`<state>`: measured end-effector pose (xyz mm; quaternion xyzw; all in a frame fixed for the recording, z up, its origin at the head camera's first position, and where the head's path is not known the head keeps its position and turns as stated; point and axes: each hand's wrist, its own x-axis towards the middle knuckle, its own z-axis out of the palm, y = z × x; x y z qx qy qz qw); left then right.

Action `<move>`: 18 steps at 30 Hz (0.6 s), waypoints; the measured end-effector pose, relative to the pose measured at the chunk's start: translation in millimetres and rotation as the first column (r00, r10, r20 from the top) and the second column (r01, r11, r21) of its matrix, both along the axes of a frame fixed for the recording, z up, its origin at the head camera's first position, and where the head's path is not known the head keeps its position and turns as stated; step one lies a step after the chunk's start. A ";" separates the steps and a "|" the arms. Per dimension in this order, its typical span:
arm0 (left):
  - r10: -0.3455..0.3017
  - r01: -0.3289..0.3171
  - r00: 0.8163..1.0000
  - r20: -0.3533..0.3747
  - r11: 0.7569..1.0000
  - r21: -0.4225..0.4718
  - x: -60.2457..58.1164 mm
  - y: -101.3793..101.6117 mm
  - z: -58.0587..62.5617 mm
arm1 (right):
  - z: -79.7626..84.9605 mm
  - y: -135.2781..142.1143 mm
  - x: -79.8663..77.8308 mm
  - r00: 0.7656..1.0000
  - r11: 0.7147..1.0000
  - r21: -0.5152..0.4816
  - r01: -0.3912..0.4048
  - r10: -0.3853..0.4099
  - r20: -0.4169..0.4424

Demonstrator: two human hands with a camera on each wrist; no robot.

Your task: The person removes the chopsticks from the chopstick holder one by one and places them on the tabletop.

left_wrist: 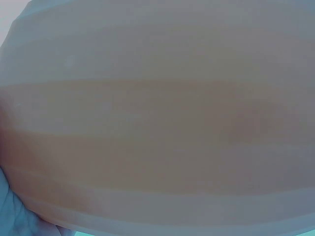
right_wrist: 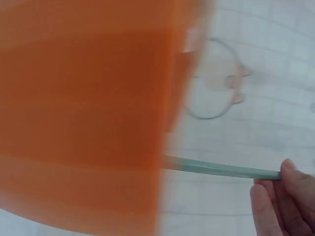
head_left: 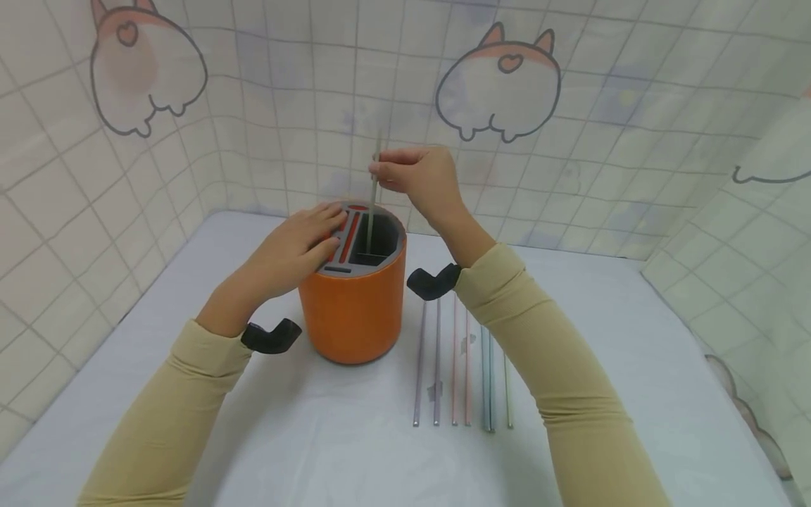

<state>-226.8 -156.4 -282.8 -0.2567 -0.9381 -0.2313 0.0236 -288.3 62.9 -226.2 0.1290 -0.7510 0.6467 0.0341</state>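
An orange cylindrical utensil holder (head_left: 355, 317) with a grey slotted top stands upright on the table. My right hand (head_left: 421, 176) pinches a thin green chopstick (right_wrist: 221, 169) near its upper end between thumb and fingers. The chopstick stands nearly upright, its lower part inside the large open compartment on the holder's right side. My left hand (head_left: 291, 246) rests on the left of the holder's top, fingers extended over the slots. The holder's orange wall (left_wrist: 147, 162) fills most of the left wrist view.
Right of the holder, thin chopsticks lie side by side on the white table (head_left: 304, 436): lilac ones (head_left: 419, 373), pink ones (head_left: 455, 373), blue ones (head_left: 486, 384) and a green one (head_left: 508, 394). My right forearm passes above some of them. A tile-patterned curtain (head_left: 393, 91) encloses the back and sides.
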 end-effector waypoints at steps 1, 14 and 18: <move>0.002 -0.002 1.000 0.002 1.000 0.000 0.1 0.8 0.1 | 5.0 2.8 2.4 1.000 1.000 -0.026 -0.003 0.003 -0.024; 0.014 -0.014 1.000 0.001 1.000 -0.009 -1.0 -0.2 0.1 | 64.5 40.0 40.0 0.946 0.940 -0.342 -0.021 -0.092 -0.310; 0.013 -0.013 1.000 0.006 1.000 -0.009 -2.0 -0.3 -0.1 | 74.5 61.1 51.0 0.928 0.896 -0.443 -0.020 -0.148 -0.342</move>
